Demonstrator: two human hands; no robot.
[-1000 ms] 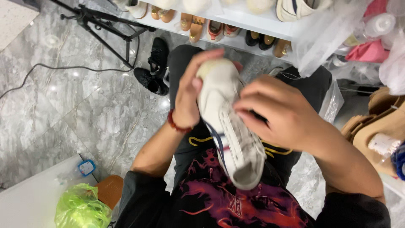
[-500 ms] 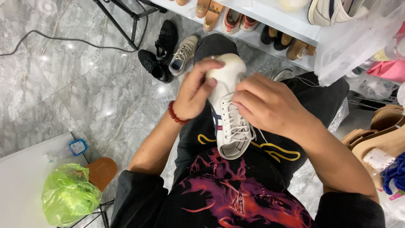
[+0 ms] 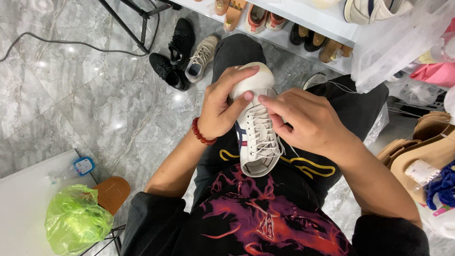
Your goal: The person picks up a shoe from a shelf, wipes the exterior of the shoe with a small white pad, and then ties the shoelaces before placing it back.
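A white lace-up sneaker with dark side stripes rests on my lap, toe pointing away from me. My left hand, with a red bead bracelet at the wrist, wraps around the toe end, thumb on top. My right hand lies on the sneaker's right side, fingertips pinching the laces near the lowest eyelets. The shoe's opening faces my black printed shirt.
A white shelf with several pairs of shoes runs along the top. Black shoes and a beige sneaker lie on the marble floor. A green plastic bag sits at lower left, an orange stool beside it. Clear bags and brown shoe forms crowd the right.
The sneaker has come down from a raised, tilted hold to rest laces-up on my lap. My right hand has moved onto the laces near the toe.
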